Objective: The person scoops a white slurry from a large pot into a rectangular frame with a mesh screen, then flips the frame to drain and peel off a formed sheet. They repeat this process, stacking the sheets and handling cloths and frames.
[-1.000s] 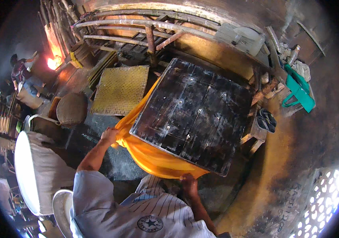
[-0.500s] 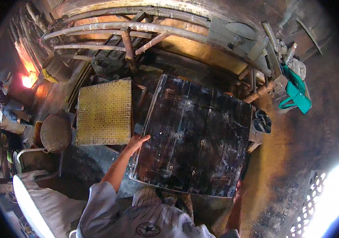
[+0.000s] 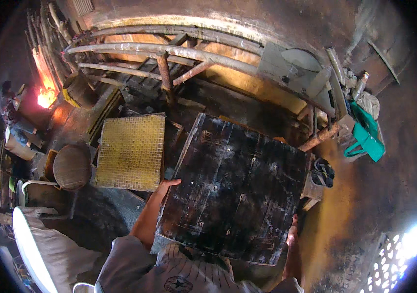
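Note:
A large dark, worn square board [image 3: 233, 190] with pale flecks fills the lower middle in front of me. My left hand [image 3: 168, 185] is closed on its left edge, thumb lying over the top face. My right hand [image 3: 293, 227] grips the lower part of its right edge, fingers partly hidden. Small bits of orange cloth [image 3: 280, 140] show behind the board's far edge. A yellow woven square mat [image 3: 129, 151] lies just to the left of the board.
Pole railing [image 3: 164, 51] crosses behind, firewood [image 3: 52, 39] and fire [image 3: 47, 97] at back left, a person [image 3: 15, 112] beside it. A round stool [image 3: 71, 166], white-rimmed container [image 3: 32, 249] stand left; green bag [image 3: 367, 134], sandals [image 3: 321, 172] and perforated wall [image 3: 389, 259] are right.
My left hand has let go of the orange cloth and holds the board. My right hand moved rightward onto the board's edge. The board has turned and shifted lower in view; the cloth is mostly hidden.

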`<state>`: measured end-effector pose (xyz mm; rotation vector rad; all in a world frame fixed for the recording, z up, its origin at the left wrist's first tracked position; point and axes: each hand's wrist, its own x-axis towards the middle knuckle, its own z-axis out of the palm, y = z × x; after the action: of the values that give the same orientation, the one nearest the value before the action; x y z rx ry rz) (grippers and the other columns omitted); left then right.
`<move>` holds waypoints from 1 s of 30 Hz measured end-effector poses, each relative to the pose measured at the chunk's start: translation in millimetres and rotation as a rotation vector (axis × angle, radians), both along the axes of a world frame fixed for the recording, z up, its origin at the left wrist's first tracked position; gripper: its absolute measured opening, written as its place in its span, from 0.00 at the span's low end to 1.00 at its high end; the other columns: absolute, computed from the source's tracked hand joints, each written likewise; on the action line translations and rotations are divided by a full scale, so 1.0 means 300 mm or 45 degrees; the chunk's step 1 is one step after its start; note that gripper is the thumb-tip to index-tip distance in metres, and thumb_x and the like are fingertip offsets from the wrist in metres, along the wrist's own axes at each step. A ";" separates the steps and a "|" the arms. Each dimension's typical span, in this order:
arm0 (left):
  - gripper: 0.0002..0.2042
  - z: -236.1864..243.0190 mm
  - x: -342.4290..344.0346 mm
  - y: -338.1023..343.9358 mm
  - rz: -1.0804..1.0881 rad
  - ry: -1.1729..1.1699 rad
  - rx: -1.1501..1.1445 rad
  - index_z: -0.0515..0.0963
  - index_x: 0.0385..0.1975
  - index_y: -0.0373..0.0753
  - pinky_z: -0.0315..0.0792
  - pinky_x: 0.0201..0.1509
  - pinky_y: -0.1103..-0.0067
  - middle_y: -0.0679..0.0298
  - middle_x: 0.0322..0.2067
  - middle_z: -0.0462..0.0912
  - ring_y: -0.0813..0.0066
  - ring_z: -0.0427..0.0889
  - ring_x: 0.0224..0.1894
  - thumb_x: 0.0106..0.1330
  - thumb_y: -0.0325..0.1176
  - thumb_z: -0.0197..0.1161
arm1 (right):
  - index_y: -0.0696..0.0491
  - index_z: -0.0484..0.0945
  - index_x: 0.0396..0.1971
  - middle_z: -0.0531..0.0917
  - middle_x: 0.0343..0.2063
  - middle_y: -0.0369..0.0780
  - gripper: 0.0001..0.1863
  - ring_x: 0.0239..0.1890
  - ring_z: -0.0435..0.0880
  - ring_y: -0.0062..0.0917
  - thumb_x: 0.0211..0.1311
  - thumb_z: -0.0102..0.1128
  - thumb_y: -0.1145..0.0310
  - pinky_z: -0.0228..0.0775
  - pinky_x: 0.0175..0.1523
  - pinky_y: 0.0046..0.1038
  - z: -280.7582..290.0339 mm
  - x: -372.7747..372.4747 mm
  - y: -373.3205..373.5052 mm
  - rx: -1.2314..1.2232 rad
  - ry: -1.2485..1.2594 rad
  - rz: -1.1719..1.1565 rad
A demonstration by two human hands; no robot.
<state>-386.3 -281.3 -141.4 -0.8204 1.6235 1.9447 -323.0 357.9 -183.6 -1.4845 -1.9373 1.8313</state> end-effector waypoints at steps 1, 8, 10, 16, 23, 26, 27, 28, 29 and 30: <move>0.33 -0.016 0.012 -0.007 0.026 -0.031 0.025 0.74 0.54 0.36 0.62 0.60 0.75 0.56 0.51 0.77 0.67 0.73 0.55 0.53 0.53 0.66 | 0.54 0.76 0.39 0.80 0.33 0.37 0.14 0.35 0.78 0.25 0.54 0.59 0.64 0.70 0.41 0.28 -0.003 -0.005 0.001 -0.009 -0.006 0.014; 0.26 0.049 0.041 -0.033 0.085 0.296 0.049 0.79 0.47 0.36 0.66 0.57 0.74 0.58 0.47 0.79 0.67 0.77 0.48 0.57 0.52 0.64 | 0.54 0.76 0.40 0.79 0.32 0.38 0.14 0.34 0.78 0.25 0.54 0.59 0.64 0.70 0.41 0.28 0.005 -0.014 0.004 -0.036 0.073 0.043; 0.25 0.114 0.015 -0.017 0.061 0.193 -0.017 0.79 0.46 0.36 0.67 0.55 0.75 0.59 0.44 0.81 0.68 0.78 0.45 0.57 0.51 0.64 | 0.55 0.76 0.40 0.79 0.32 0.38 0.15 0.34 0.78 0.25 0.54 0.60 0.64 0.70 0.40 0.28 0.028 -0.028 0.012 -0.017 0.114 0.038; 0.26 0.331 0.008 0.020 0.063 0.271 0.002 0.80 0.44 0.34 0.69 0.51 0.76 0.62 0.39 0.83 0.71 0.79 0.42 0.55 0.53 0.65 | 0.55 0.75 0.40 0.79 0.31 0.38 0.15 0.33 0.78 0.26 0.54 0.60 0.64 0.71 0.40 0.28 0.182 -0.034 -0.082 0.039 0.271 0.057; 0.26 0.453 0.034 -0.141 0.095 0.217 0.276 0.79 0.41 0.36 0.74 0.43 0.73 0.57 0.36 0.83 0.67 0.80 0.33 0.54 0.53 0.66 | 0.56 0.75 0.40 0.79 0.30 0.38 0.16 0.32 0.79 0.26 0.53 0.60 0.64 0.71 0.39 0.29 0.641 0.012 -0.433 0.170 0.542 0.095; 0.26 0.398 0.052 -0.243 0.059 0.317 0.334 0.78 0.43 0.37 0.74 0.41 0.72 0.57 0.35 0.83 0.65 0.81 0.32 0.55 0.54 0.65 | 0.56 0.75 0.40 0.79 0.30 0.38 0.16 0.31 0.79 0.26 0.53 0.60 0.64 0.71 0.38 0.29 0.910 0.030 -0.669 0.236 0.704 0.155; 0.26 0.377 0.065 -0.273 0.039 0.366 0.307 0.77 0.44 0.37 0.74 0.41 0.72 0.57 0.36 0.82 0.65 0.81 0.33 0.56 0.55 0.63 | 0.56 0.75 0.40 0.79 0.30 0.39 0.16 0.31 0.79 0.27 0.53 0.60 0.64 0.71 0.38 0.29 0.993 0.031 -0.764 0.251 0.765 0.189; 0.27 0.360 0.068 -0.322 0.012 0.410 0.278 0.77 0.45 0.38 0.74 0.41 0.71 0.57 0.37 0.82 0.65 0.81 0.34 0.57 0.56 0.62 | 0.56 0.75 0.40 0.79 0.30 0.39 0.16 0.31 0.79 0.27 0.53 0.60 0.64 0.71 0.38 0.29 1.076 0.029 -0.868 0.258 0.823 0.218; 0.26 0.316 0.061 -0.382 -0.113 0.296 0.584 0.75 0.49 0.38 0.75 0.44 0.68 0.56 0.41 0.82 0.64 0.81 0.37 0.60 0.53 0.61 | 0.56 0.74 0.40 0.79 0.30 0.39 0.16 0.31 0.79 0.27 0.53 0.60 0.64 0.71 0.38 0.29 1.157 0.020 -0.985 0.260 0.883 0.262; 0.26 0.269 0.059 -0.436 -0.100 0.286 0.632 0.74 0.51 0.38 0.74 0.47 0.69 0.56 0.42 0.81 0.64 0.81 0.40 0.60 0.52 0.60 | 0.56 0.74 0.40 0.79 0.30 0.39 0.16 0.31 0.79 0.27 0.53 0.60 0.64 0.71 0.38 0.29 1.221 0.011 -1.104 0.249 0.937 0.306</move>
<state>-368.7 -412.3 -60.8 -0.3467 1.1734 2.3039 -319.7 26.7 182.8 -0.4214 -1.8620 1.8329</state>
